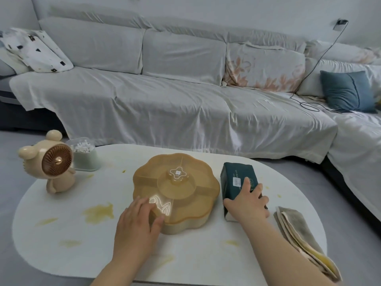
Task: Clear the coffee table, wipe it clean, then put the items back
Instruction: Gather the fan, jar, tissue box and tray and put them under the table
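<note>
I see both my hands down on the white oval counter (61,234), which is streaked with yellow stains (99,211) near its left and front parts. My left hand (137,221) rests on the near-left rim of the amber flower-shaped snack box (177,188), fingers laid over the lid edge and thumb on the side wall; the grip is loose rather than pinched, and I cannot tell whether the box is lifted at all. My right hand (248,203) is curled around the near end of the dark green tissue pack (237,180), fingers across its top and right side, thumb on its left, closed on it. The pack lies just right of the snack box, nearly touching it.

At the counter's right edge a folded beige cloth (296,228) lies flat, with a yellow-stained layer showing at its near end. It sits just beside my right forearm, apart from the tissue pack.

At the far left stands a cream bear-shaped fan (54,162), upright, its brown grille facing me. Just behind and right of it is a pale green swab box (85,156) with a clear lid, white cotton swabs inside; the two look to be touching.

Beyond the counter runs a sofa (165,96) under a pale sheet, with a blue cushion (346,89) and a black cable (317,65) at its right end.
</note>
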{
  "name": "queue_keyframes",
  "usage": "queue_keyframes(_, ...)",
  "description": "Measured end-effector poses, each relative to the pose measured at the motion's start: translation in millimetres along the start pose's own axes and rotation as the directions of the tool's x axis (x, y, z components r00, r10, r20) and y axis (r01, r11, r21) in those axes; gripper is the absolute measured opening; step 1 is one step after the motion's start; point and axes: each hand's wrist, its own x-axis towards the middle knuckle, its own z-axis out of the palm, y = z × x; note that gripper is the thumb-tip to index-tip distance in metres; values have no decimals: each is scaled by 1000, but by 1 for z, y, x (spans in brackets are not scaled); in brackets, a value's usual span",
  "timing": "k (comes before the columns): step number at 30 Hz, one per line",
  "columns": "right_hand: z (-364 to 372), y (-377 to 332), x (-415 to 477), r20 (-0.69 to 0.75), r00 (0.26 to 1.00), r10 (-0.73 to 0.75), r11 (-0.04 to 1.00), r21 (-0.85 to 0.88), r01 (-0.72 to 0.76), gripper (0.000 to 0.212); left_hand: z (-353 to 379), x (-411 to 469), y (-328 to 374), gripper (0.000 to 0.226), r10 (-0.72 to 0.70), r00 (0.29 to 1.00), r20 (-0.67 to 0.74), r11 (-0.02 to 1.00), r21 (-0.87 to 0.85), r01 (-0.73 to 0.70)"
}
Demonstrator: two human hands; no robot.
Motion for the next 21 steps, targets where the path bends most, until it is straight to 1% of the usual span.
queue_keyframes(2, -2, 9, 2, -19, 998, -62, 998, 16, 62, 86, 0, 2, 3, 37, -13, 1000, -24, 1000, -8, 13)
queue_keyframes(3, -6, 14, 4, -24, 996, -85, 995, 51, 86, 85, 0, 3, 4, 37, -13, 1000, -20, 1000, -1, 13)
queue_keyframes(5, -18, 22, 6, -47, 994, -101, 983, 147, 107, 83, 1, 6, 5, 43, -7, 1000, 6, 1000, 22, 7)
queue_keyframes(7, -30, 25, 4, -114, 987, -113, 969, 209, 135, 81, 1, 9, 5, 49, -2, 1000, 28, 998, 55, 0)
queue_keyframes(9, -40, 21, -1, -206, 965, -162, 946, 247, 212, 81, 1, 10, 5, 52, 2, 999, 39, 996, 88, -5)
queue_keyframes(11, -48, 8, -7, -262, 928, -264, 911, 248, 329, 82, 2, 9, 6, 53, 5, 999, 45, 992, 126, -11)
queue_keyframes(12, -51, -2, -9, -259, 911, -320, 898, 223, 379, 82, 2, 8, 6, 53, 4, 999, 45, 990, 141, -10)
queue_keyframes(14, -49, -25, -14, -190, 901, -390, 894, 158, 420, 81, 3, 8, 5, 53, 5, 999, 44, 986, 164, -13)
queue_keyframes(16, -40, -47, -17, -103, 914, -392, 908, 117, 403, 80, 3, 7, 4, 53, 8, 999, 45, 985, 171, -16)
queue_keyframes(19, -28, -62, -17, -49, 921, -386, 916, 97, 389, 76, 2, 7, 3, 54, 16, 999, 45, 985, 170, -24)
queue_keyframes(21, -28, -63, -12, -8, 915, -403, 911, 95, 402, 77, 3, 6, 1, 54, 17, 999, 43, 985, 171, -24)
